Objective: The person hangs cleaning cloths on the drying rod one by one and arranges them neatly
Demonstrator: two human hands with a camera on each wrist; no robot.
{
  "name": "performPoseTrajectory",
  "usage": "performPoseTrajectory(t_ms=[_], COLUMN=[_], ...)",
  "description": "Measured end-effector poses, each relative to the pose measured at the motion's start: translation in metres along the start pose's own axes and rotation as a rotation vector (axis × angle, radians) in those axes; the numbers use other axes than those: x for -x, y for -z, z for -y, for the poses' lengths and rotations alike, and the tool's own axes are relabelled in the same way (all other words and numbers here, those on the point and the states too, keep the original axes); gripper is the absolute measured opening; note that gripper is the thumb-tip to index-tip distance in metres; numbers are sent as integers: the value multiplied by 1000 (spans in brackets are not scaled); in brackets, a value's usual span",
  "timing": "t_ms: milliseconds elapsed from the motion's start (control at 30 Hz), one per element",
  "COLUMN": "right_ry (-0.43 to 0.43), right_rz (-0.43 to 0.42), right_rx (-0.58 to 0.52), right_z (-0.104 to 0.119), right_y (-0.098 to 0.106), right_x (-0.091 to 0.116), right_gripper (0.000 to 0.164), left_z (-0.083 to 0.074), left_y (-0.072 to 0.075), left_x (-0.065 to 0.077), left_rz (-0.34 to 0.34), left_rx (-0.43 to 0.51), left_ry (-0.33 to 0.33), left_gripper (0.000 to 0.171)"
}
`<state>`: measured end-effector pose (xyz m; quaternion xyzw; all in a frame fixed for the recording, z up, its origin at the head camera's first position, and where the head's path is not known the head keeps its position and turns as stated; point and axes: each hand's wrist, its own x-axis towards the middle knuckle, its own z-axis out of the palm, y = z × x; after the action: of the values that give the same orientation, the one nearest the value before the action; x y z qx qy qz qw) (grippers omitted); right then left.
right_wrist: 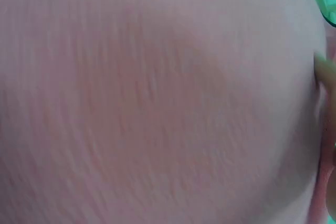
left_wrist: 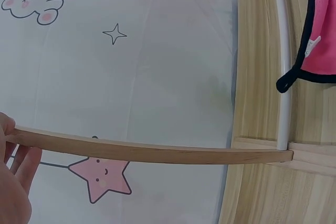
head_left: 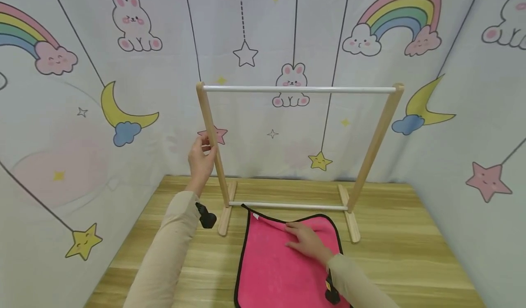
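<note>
A rack (head_left: 297, 89) with wooden uprights and white bars stands on the table. My left hand (head_left: 202, 161) grips its left upright partway up, with fingers and thumb about the wood. In the left wrist view that upright (left_wrist: 157, 153) runs from the left hand (left_wrist: 18, 182) down to its foot. A pink cloth (head_left: 283, 271) with black edging lies in front of the rack, its far left corner touching the lower bar. My right hand (head_left: 310, 243) rests on the cloth near its far edge, fingers extended. Skin close to the lens (right_wrist: 157, 103) fills most of the right wrist view.
The wood-grain table (head_left: 407, 235) extends to both sides of the rack. Behind it and at both sides hang white walls (head_left: 255, 152) printed with rabbits, stars, moons and rainbows. The rack's wooden feet (head_left: 352, 228) point toward me.
</note>
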<state>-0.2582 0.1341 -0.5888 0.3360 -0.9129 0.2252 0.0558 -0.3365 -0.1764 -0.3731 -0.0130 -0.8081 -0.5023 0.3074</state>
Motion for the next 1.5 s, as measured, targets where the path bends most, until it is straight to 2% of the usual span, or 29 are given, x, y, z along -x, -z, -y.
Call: performPoseTrajectory(t_ms=[200,333,467,667,767,867,1067,1167,1333,1500], right_ry=[-8,-14,-63,-239,-265,-243,-163,-127,-145,-184], right_rz=[-83,-146,-206,-210,-201,-199,-210,-232,-228,-199], right_rx=[31,15,-38,-248,-266,-269,-323,-311,-288,-313], right_z=[2,5,5,8,8,7,8,10,18,25], right_y=[-9,-14,-18,-15,-13,-10,3,15,40,64], right_x=[1,2,2,-3,-6,-8,-11,-13,-18,-22], right_gripper=[33,23,15,15,17,18,15,14,15,17], left_z=[2,2,1,1,2,2,1,1,0,0], left_y=[2,2,2,2,2,1,1,2,2,1], left_x=[-1,0,1,1,-1,-2,-1,-1,-1,-1], left_rz=[5,5,-11,-9,6,6,6,4,2,0], left_rx=[-2,-5,13,11,-8,-16,-12,-5,-11,-14], left_ry=[3,5,-25,-15,3,11,5,1,-5,-17], left_gripper=[29,30,27,28,30,30,29,28,28,28])
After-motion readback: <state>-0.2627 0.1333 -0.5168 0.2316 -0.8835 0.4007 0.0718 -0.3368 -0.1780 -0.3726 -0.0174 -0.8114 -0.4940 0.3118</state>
